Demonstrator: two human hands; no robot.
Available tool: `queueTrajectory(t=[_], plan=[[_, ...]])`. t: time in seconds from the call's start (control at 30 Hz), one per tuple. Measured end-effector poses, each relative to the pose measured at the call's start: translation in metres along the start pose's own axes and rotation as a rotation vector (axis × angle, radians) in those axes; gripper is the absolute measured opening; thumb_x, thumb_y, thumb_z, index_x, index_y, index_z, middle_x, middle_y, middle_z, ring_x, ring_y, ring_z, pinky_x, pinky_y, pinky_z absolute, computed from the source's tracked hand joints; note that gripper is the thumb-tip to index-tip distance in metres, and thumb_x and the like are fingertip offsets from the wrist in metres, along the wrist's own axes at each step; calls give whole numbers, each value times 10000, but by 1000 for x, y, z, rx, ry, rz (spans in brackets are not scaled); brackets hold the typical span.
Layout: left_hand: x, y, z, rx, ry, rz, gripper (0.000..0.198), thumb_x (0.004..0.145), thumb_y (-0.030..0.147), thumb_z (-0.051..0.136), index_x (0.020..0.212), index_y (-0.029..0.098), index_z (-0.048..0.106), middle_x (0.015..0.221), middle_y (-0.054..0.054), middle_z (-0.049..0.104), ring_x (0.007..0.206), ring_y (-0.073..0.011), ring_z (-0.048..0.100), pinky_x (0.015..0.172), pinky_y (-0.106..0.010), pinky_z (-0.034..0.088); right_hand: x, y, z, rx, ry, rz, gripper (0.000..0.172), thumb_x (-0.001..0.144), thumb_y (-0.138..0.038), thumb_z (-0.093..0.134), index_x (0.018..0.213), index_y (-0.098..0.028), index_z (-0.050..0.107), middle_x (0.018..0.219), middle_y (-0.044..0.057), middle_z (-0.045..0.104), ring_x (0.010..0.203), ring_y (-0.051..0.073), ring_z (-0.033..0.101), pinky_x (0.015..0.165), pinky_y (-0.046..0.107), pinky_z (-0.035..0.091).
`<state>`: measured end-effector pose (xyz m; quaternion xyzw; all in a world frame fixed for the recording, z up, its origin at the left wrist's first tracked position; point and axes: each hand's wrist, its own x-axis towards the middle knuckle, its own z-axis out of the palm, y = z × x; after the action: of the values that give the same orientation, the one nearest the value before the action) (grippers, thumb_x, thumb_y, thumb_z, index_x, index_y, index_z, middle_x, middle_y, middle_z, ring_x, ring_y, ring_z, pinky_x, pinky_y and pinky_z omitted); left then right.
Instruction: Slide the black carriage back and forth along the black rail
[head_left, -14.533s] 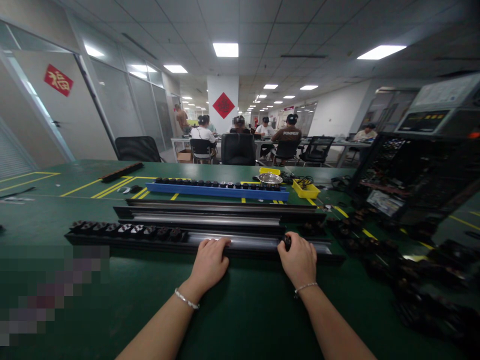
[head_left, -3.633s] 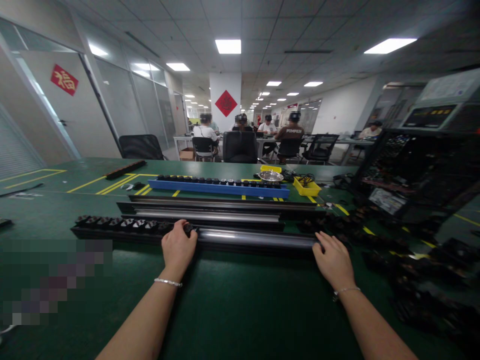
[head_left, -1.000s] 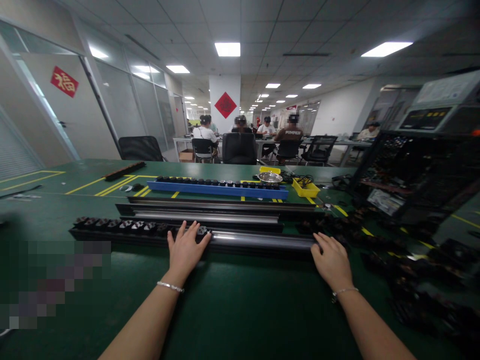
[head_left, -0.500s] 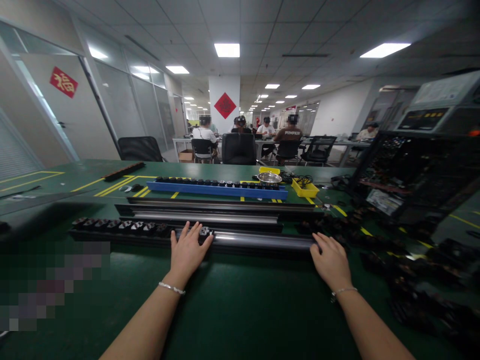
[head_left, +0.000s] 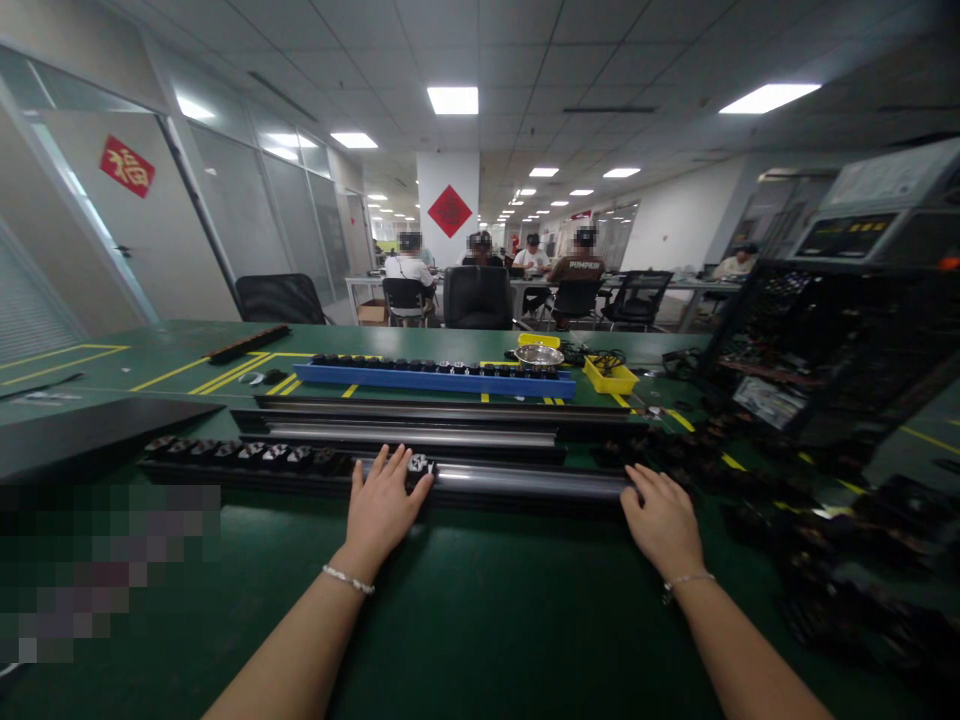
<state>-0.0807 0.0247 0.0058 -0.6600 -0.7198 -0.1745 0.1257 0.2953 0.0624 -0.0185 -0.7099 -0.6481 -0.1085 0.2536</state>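
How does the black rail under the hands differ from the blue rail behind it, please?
The black rail has the left hand and right hand on it; the blue rail lies untouched. Small parts fill only the black rail's left stretch but the blue rail's whole length. Both lie across the table.

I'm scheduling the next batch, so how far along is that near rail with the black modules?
Done: a row of black modules fills the left part of the near rail. In hand: the left hand lies flat on the row's right end; the right hand rests at the rail's right end. Left: the rail between the hands is bare, with loose modules piled to the right.
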Motion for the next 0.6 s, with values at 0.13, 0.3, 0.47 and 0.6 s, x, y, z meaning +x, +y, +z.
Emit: queueTrajectory(t=[0.13,0.3,0.47,0.6], plan=[[0,0,0,1,-6,13,592,882,532,278,1302,157,462,1376,-67,444,1313,-252,332,1080,-517,205,0,0,0,2,-2,9,519,844,-361,278,1182,-132,600,1250,77,560,1222,261,391,1017,417,308],[-1,0,0,15,-5,31,608,884,521,278,1308,123,455,1375,-94,442,1299,-257,357,1081,-484,229,0,0,0,-2,3,-2,518,848,-363,279,1184,-129,597,1251,79,559,1219,264,395,1012,421,313],[-1,2,0,35,-4,48,603,885,516,284,1309,122,456,1379,-106,435,1297,-269,358,1069,-482,255,0,1,1,-11,4,-12,516,846,-359,282,1179,-127,600,1244,85,563,1218,265,396,1009,419,314],[-1,2,1,45,1,61,593,886,510,293,1309,129,459,1379,-116,435,1293,-275,363,1063,-483,262,0,2,2,-14,11,-12,510,841,-347,285,1175,-130,602,1242,84,564,1214,261,399,1010,414,312]])
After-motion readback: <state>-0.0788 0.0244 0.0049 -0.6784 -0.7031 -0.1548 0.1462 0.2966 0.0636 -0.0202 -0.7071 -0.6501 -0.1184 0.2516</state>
